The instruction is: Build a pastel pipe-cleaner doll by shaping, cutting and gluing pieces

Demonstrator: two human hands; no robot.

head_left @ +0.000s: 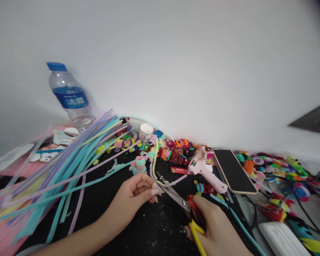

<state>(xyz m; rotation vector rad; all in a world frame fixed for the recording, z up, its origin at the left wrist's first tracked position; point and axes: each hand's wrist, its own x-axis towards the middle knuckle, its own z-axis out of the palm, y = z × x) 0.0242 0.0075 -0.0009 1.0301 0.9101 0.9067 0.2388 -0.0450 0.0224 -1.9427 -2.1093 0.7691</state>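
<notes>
In my left hand [136,193], thumb and fingers are pinched on a pale yellow pipe cleaner [155,161], whose long end rises away from me. My right hand [214,225] grips scissors [182,203] with yellow and red-orange handles. Their blades point up and left, apart at the tips, and reach past my left fingertips beside the yellow pipe cleaner. Just beyond my left hand stands a small fuzzy pink and turquoise figure [139,165]. A pink glue gun [206,172] lies beyond the scissors.
At left, a large bundle of pastel pipe cleaners [69,170] lies near a plastic water bottle [72,96]. A phone [234,170] rests at right, with colourful fuzzy pieces [280,169], cables and a white power strip [282,238] nearby. The wall [160,71] bounds the back.
</notes>
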